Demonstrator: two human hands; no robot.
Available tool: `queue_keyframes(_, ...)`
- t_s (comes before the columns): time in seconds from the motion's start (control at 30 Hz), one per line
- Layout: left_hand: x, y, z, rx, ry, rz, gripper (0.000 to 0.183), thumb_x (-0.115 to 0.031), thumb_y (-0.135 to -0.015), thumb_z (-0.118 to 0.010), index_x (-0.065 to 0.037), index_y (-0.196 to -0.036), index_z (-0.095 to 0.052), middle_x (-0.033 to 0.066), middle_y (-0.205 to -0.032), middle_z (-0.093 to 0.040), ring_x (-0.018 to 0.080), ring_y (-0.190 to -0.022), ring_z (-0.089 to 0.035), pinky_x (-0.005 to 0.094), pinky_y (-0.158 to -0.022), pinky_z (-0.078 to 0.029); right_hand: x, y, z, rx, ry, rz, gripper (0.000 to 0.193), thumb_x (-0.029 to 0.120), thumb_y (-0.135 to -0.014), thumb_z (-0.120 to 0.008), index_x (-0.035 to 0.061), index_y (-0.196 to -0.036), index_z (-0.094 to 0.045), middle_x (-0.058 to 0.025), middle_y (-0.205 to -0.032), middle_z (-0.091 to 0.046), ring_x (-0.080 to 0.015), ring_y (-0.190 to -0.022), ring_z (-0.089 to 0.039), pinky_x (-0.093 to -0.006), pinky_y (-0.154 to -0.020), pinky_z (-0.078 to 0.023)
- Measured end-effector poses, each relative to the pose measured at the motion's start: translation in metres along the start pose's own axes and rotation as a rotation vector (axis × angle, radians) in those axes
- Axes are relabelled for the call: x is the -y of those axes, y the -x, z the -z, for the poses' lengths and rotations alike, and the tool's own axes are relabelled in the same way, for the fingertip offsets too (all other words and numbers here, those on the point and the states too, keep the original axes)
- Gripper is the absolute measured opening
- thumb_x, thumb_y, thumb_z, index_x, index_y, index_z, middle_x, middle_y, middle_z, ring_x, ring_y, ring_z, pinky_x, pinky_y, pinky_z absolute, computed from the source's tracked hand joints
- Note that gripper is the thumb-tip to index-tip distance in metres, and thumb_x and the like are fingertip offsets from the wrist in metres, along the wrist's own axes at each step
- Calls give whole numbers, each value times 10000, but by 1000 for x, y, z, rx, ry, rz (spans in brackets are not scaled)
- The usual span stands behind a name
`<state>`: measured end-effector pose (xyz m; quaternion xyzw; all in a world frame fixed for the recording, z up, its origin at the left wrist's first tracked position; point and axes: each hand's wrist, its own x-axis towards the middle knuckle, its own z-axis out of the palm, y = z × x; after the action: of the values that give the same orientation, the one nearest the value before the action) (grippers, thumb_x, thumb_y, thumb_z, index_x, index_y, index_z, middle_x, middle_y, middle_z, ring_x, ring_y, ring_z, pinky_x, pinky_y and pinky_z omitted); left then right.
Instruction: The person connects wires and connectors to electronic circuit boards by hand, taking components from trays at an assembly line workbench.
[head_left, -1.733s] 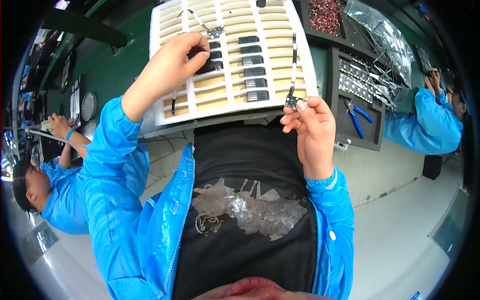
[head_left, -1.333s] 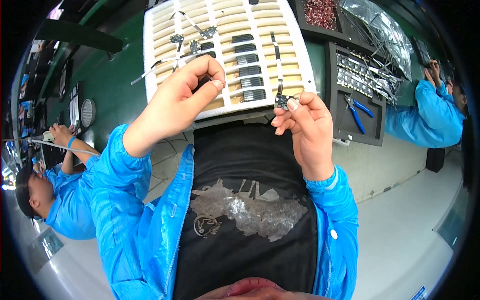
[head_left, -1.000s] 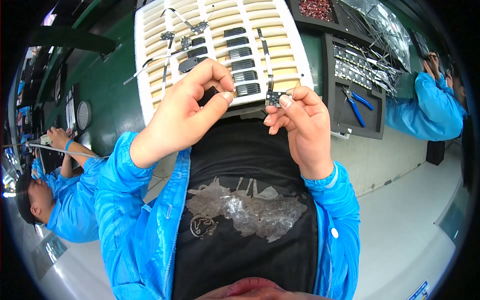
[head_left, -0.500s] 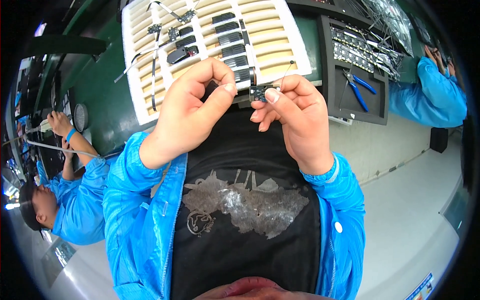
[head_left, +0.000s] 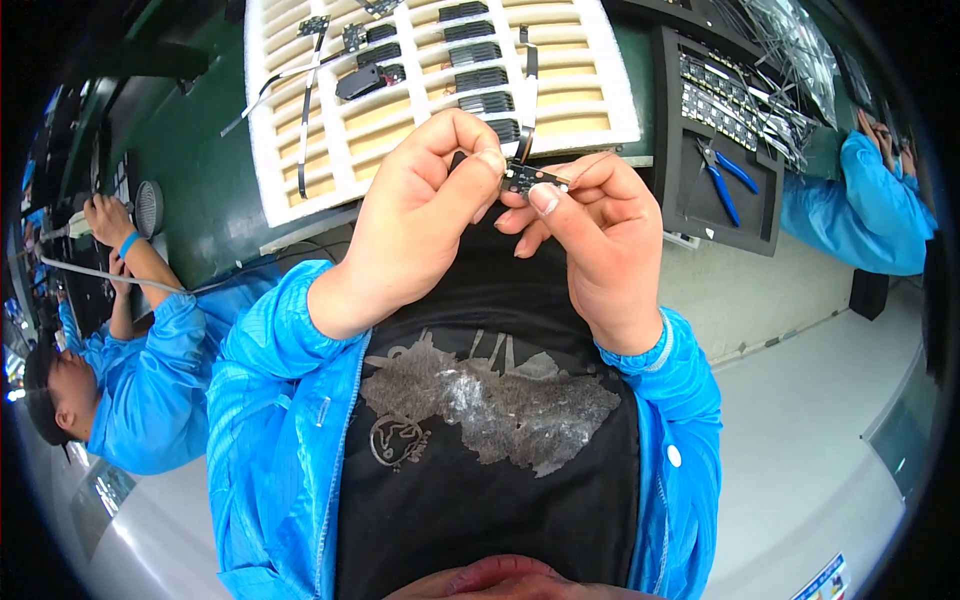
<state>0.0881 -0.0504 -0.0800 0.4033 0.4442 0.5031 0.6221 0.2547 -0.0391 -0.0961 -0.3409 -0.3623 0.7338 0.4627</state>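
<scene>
My right hand (head_left: 605,240) pinches a small dark circuit board (head_left: 522,179) between thumb and fingers, in front of my chest. From the board a black flat ribbon cable (head_left: 529,95) runs up over the tray. My left hand (head_left: 415,215) is closed, its thumb and forefinger tips at the board's left end. A small black piece (head_left: 458,160) shows among the left fingers; most of it is hidden, so its kind is unclear. Just beyond both hands lies a white foam tray (head_left: 622,115) with slotted rows, holding several black ribbed parts (head_left: 478,78).
Loose boards with ribbon cables (head_left: 305,120) and a black block (head_left: 360,82) lie on the tray's left. At right, a dark tray (head_left: 665,190) holds blue-handled cutters (head_left: 722,190) and rows of boards (head_left: 715,115). People in blue sleeves (head_left: 150,400) work on both sides.
My left hand has moved right, bringing its fingertips up to the board. The right hand still grips the board, which has tilted. The tray appears slightly shifted right in view.
</scene>
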Motion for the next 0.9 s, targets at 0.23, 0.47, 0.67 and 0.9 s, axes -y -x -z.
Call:
queue_keyframes(0.23,7,3,6,2,-37,-82,61,-93,-1007,-526,-50,-965,-513,-13,-806,-548,32,-698,-450,208,-612,-375,-4,3,-2,-6,14,80,119,-49,-906,-646,-15,-975,-554,-171,-942,-705,-190,-796,-714,-243,-610,-565)
queue_keyframes(0.47,10,4,5,-9,-149,-160,81,-101,-1010,-521,-49,-955,-493,-5,-828,-514,59,-749,-490,219,-681,-410,-6,5,-4,-14,35,135,130,-53,-904,-649,-21,-978,-546,-180,-946,-703,-189,-787,-711,-247,-609,-570)
queue_keyframes(0.67,11,7,9,5,-294,-236,40,-33,-988,-523,-22,-959,-498,24,-854,-546,75,-785,-586,229,-683,-477,-6,4,-1,-12,46,76,130,-47,-907,-646,-15,-979,-543,-181,-943,-703,-184,-769,-708,-247,-598,-567)
queue_keyframes(0.9,10,6,10,6,-472,-363,50,-38,-985,-517,-1,-954,-507,48,-851,-554,96,-752,-606,236,-658,-500,-6,5,-2,-15,27,68,126,-49,-907,-639,-10,-978,-543,-172,-937,-704,-175,-759,-705,-240,-587,-557)
